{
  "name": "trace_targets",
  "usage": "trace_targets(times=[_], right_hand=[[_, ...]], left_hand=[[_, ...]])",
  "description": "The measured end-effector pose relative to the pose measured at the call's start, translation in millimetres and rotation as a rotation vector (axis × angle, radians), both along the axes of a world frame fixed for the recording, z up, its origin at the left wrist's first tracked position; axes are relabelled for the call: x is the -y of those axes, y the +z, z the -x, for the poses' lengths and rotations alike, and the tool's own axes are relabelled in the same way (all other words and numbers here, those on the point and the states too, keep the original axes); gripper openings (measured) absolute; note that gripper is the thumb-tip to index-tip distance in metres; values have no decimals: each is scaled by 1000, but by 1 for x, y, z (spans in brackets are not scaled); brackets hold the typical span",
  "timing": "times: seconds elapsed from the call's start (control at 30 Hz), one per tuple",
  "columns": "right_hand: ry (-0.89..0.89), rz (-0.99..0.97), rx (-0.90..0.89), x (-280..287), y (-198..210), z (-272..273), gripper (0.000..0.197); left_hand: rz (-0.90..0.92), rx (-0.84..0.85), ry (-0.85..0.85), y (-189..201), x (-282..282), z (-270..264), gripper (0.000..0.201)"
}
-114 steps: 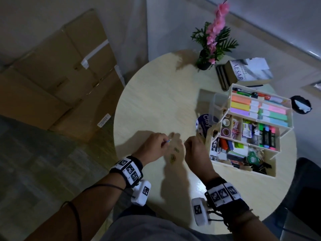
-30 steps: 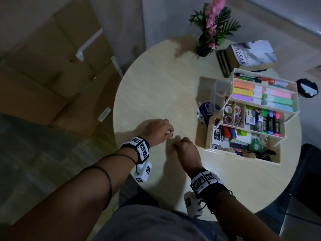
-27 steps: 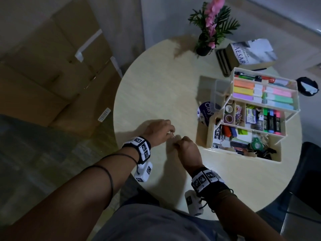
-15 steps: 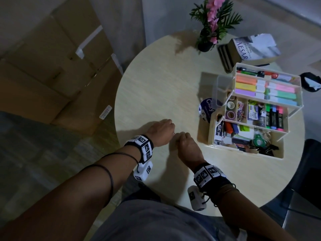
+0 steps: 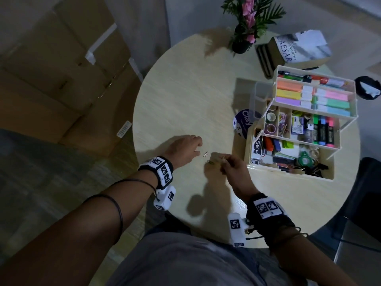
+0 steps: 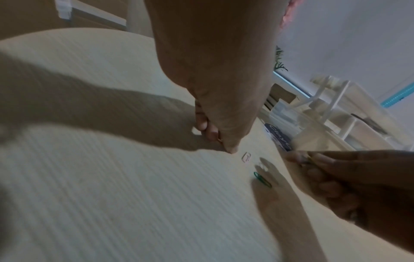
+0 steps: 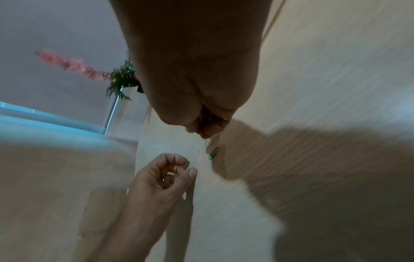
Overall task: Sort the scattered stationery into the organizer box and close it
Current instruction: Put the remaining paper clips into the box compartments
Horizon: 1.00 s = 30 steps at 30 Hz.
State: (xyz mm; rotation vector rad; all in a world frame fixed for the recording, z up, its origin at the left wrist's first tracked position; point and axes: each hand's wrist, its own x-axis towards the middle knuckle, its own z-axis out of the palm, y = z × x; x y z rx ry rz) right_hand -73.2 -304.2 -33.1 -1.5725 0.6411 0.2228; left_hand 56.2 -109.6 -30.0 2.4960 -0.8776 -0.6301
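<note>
A pale paper clip (image 5: pixel 205 154) lies on the round table (image 5: pixel 185 96) between my hands, with a green paper clip (image 5: pixel 210 162) just beside it. Both show in the left wrist view as the pale clip (image 6: pixel 246 156) and the green clip (image 6: pixel 262 179). My left hand (image 5: pixel 198 150) hovers left of them, its fingers curled round a few small clips (image 7: pixel 167 177). My right hand (image 5: pixel 222 159) pinches small clips (image 6: pixel 306 159) just right of the loose ones. The open organizer box (image 5: pixel 248 141) stands to the right, its tiers full of stationery.
A round blue Clay tub (image 5: pixel 243 122) leans against the box's left side. A potted pink flower (image 5: pixel 245 27) and a book (image 5: pixel 299 48) stand at the table's far edge. Cardboard boxes (image 5: pixel 61 69) lie on the floor to the left.
My hands, close together half a second ago, have drawn apart. The right hand has lifted slightly toward the box, and the pale clip now shows on the table between them.
</note>
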Motion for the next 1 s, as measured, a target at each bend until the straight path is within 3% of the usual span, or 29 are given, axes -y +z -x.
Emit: trace_targets(times=[0.1, 0.17, 0.27, 0.37, 0.43, 0.5, 0.6, 0.67, 0.83, 1.0], right_hand=[[-289, -423, -114, -4, 14, -5, 30], [-359, -502, -184, -3, 15, -9, 31], [-120, -180, -182, -1, 8, -12, 31], [227, 382, -16, 3, -5, -12, 13], [388, 596, 114, 4, -9, -10, 7], [489, 674, 176, 2, -11, -8, 14], [492, 765, 194, -7, -4, -10, 18], [505, 856, 201, -17, -3, -13, 19], [573, 981, 11, -29, -11, -22, 17], [616, 798, -46, -22, -9, -30, 10]], left_hand=[[25, -51, 108, -5, -3, -2, 16], [16, -65, 131, -7, -3, -2, 11], [-10, -67, 125, -9, -3, 0, 11], [13, -78, 95, -11, -2, 2, 15], [77, -133, 128, -11, 1, 5, 8], [129, -192, 191, -11, 7, 9, 25], [162, -230, 227, -11, 21, 16, 50], [131, -190, 245, -12, 28, 20, 46], [40, -130, 286, -9, 36, 23, 6], [-78, -119, 223, 1, 45, 22, 16]])
